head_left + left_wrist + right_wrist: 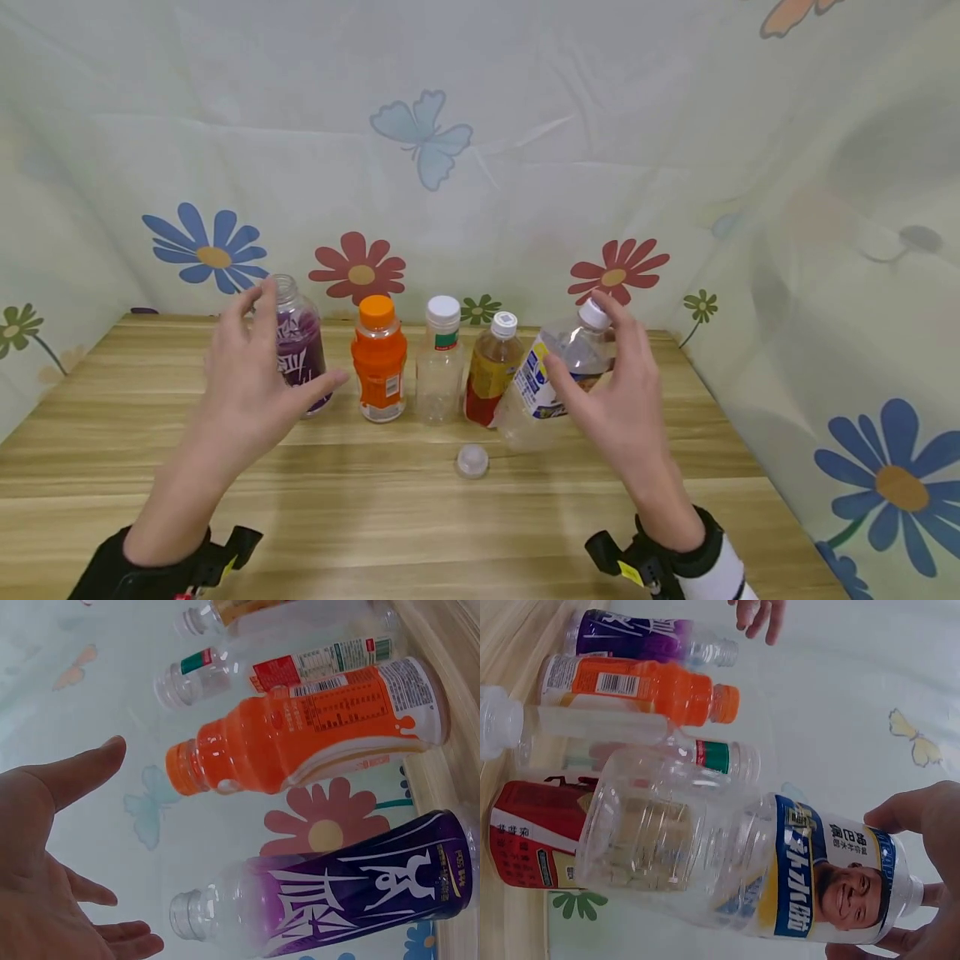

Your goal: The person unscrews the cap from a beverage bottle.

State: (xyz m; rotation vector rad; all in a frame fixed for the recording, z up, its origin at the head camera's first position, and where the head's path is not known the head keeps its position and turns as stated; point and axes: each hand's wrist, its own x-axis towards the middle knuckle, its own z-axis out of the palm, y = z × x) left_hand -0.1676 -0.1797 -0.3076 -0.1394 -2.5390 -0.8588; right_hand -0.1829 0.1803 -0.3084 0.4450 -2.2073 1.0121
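Observation:
My right hand (626, 392) grips a clear plastic bottle (538, 387) with a blue, white and yellow label near its shoulder, thumb on one side and fingers behind. The bottle tilts, its white-capped top leaning right. In the right wrist view, the label of this bottle (832, 877) carries a printed face. My left hand (243, 383) hovers with spread fingers in front of an uncapped purple-labelled bottle (302, 350). The left wrist view has a gap between that hand (60, 847) and the purple-labelled bottle (352, 889); nothing is in its grasp.
Between the hands stand an orange bottle (379, 367), a clear bottle with a white cap (439, 379) and a tea-coloured bottle with a red and yellow label (491, 371). A loose translucent cap (472, 461) lies in front on the wooden table (375, 533). Flowered cloth (480, 225) hangs behind.

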